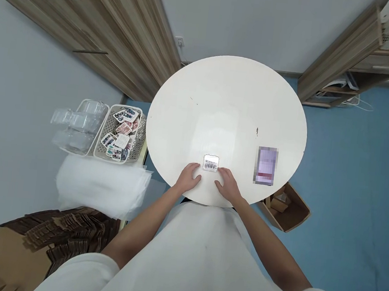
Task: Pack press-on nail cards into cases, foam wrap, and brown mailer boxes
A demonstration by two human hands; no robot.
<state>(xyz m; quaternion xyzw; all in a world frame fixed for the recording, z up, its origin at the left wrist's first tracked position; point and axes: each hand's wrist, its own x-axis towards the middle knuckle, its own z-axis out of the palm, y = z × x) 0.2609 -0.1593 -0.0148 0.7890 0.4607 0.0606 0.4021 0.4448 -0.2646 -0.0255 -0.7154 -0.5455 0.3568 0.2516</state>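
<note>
A small transparent plastic case (pixel 210 163) lies near the front edge of the white oval table (pixel 228 89). Inside it is a card with a row of dark, patterned pieces that look like press-on nails. My left hand (pixel 188 178) rests on the table just left of the case, fingers stretched forward and thumb apart. On the other side, my right hand (pixel 228 184) lies with its fingertips by the case's lower right corner; whether they touch it I cannot tell. Both hands are open and hold nothing.
A blurred purple object (pixel 265 166) lies on the table's right side. To the left stand a basket of nail cards (pixel 142 133), a bin of transparent boxes (pixel 86 122) and white plastic sheets (pixel 101 186). An open cardboard box (pixel 297 207) sits below the right edge.
</note>
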